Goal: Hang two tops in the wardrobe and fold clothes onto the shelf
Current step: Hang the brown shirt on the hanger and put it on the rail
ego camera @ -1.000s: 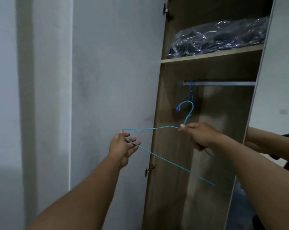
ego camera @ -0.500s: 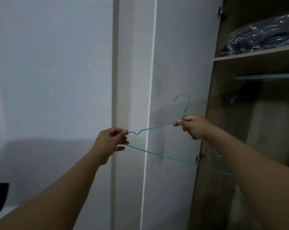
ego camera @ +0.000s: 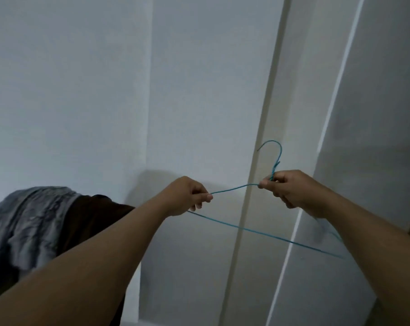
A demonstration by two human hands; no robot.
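Pale grey walls [ego camera: 81, 90] fill the background, with a white wardrobe door [ego camera: 375, 114] standing along the right side. Out in front, both bare arms reach forward holding a thin blue wire hanger [ego camera: 246, 228] in the air, well clear of the wall. Left hand [ego camera: 186, 196] has its fingers [ego camera: 202, 197] pressed together in a pinch on the hanger's left shoulder end, where the upper wire bends back into the long bottom bar. Right hand [ego camera: 291, 188] is curled closed around the neck, thumb and forefinger clamped right at the twisted base, so the hook stands up above the knuckles. That bottom bar slants down to the right and passes behind the right forearm. Down at the lower left, a grey garment [ego camera: 22, 222] lies draped beside a dark brown garment [ego camera: 91, 215], partly hidden by the left forearm.
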